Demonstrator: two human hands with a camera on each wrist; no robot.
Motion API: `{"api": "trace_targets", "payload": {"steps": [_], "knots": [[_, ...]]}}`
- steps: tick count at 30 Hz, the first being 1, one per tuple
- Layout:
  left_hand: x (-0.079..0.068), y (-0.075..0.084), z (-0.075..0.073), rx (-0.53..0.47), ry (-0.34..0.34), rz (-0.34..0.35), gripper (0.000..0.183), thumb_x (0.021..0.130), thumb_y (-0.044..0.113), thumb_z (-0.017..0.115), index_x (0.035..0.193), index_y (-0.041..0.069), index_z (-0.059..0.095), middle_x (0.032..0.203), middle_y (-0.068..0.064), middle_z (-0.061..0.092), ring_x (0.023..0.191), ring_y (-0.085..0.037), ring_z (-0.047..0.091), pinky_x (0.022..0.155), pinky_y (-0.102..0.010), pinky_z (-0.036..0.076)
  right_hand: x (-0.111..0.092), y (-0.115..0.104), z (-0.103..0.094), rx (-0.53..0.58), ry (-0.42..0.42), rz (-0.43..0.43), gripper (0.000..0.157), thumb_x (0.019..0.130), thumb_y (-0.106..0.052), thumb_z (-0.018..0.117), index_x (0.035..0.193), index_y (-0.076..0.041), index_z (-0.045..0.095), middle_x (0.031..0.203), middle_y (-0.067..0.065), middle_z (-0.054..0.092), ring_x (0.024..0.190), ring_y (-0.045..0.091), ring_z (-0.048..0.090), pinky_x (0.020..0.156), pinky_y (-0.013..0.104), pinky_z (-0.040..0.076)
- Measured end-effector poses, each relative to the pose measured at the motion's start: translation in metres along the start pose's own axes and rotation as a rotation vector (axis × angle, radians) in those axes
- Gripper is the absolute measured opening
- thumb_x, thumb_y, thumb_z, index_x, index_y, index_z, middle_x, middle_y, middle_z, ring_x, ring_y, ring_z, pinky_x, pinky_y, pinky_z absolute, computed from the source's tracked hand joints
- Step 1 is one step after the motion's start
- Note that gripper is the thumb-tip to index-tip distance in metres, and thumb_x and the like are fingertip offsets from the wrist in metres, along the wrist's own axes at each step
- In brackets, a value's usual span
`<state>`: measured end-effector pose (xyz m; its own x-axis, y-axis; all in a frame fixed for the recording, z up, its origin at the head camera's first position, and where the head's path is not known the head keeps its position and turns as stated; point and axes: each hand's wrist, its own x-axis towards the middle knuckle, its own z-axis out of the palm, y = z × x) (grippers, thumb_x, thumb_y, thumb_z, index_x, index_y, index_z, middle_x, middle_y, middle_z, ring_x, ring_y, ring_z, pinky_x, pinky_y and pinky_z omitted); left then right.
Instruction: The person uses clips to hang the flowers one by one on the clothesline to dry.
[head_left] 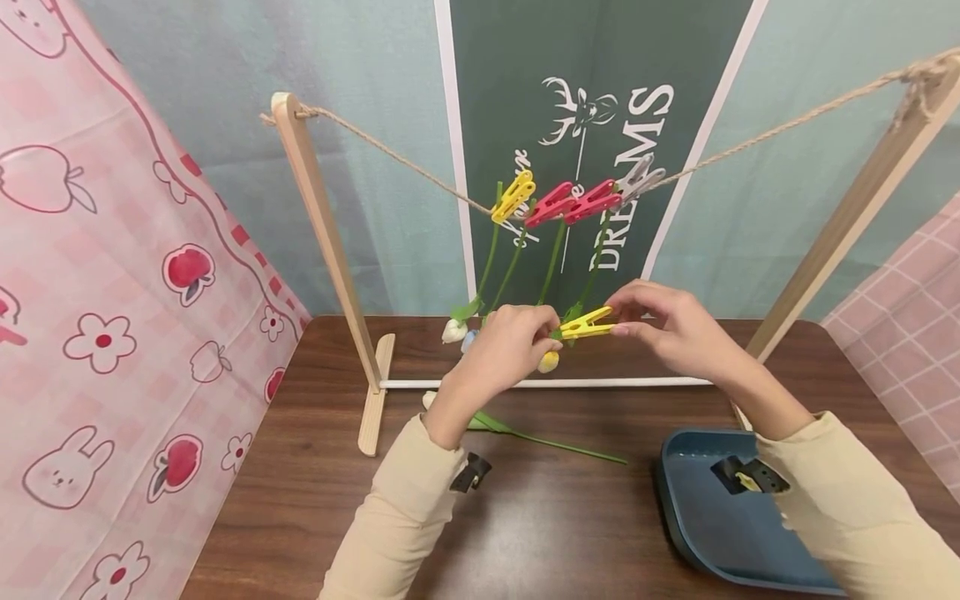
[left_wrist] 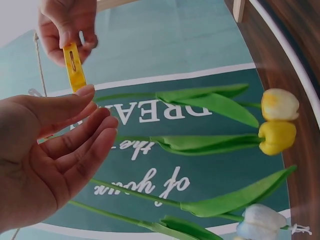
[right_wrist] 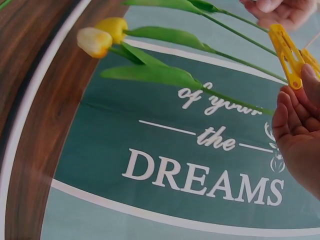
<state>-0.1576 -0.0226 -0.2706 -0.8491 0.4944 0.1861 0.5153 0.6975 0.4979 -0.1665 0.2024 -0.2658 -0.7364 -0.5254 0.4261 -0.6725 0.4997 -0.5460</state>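
My right hand pinches a yellow clothespin by its handle end, between thumb and forefinger. The clip's other end points at my left hand, whose fingertips are right beside it. In the left wrist view the left fingers are loosely bent, the palm facing the clip. Behind the hands, artificial tulips hang heads down from a rope, their stems held by a yellow clothespin, red clothespins and a grey clothespin. A yellow tulip head and a whitish one hang close together.
The rope is tied between two wooden posts, with a white rod joining their feet. Another tulip lies on the brown table, its green stem pointing right. A dark blue tray stands under the right forearm.
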Motion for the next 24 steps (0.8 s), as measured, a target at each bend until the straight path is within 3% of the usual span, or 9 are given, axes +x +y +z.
{"api": "trace_targets", "payload": {"steps": [5,10,20,24], "knots": [[-0.003,-0.008,0.004,0.025,-0.006,-0.002,0.011,0.085,0.012,0.069,0.094,0.005,0.068,0.078,-0.001,0.064,0.070,-0.012,0.058,0.067,-0.027,0.047,0.002,0.000,-0.009,-0.048,0.057,0.000,0.024,0.073,0.010,0.072,0.092,-0.002,0.065,0.082,-0.001,0.057,0.072,0.006,0.048,0.067,0.015,0.039],[-0.008,-0.023,0.023,0.062,-0.074,-0.012,0.009,0.085,0.011,0.068,0.091,0.005,0.067,0.075,0.000,0.063,0.071,-0.014,0.059,0.065,-0.028,0.047,-0.001,0.004,-0.013,-0.098,0.064,0.027,0.021,0.074,0.009,0.071,0.090,-0.003,0.065,0.078,-0.002,0.056,0.071,0.006,0.047,0.065,0.016,0.038],[-0.025,-0.060,0.101,0.109,-0.285,-0.041,0.008,0.081,0.011,0.070,0.080,0.012,0.063,0.073,0.004,0.060,0.069,-0.011,0.056,0.062,-0.024,0.045,-0.015,0.016,-0.018,-0.110,0.055,0.084,0.018,0.074,0.011,0.070,0.083,-0.004,0.065,0.076,-0.001,0.057,0.066,0.007,0.045,0.058,0.016,0.040],[-0.031,-0.069,0.125,0.166,-0.314,-0.072,0.009,0.081,0.011,0.070,0.079,0.013,0.062,0.072,0.004,0.060,0.071,-0.013,0.060,0.062,-0.025,0.047,-0.019,0.018,-0.018,-0.104,0.039,0.104,0.017,0.075,0.010,0.070,0.084,-0.004,0.066,0.078,0.000,0.059,0.067,0.007,0.047,0.059,0.014,0.043]]}}
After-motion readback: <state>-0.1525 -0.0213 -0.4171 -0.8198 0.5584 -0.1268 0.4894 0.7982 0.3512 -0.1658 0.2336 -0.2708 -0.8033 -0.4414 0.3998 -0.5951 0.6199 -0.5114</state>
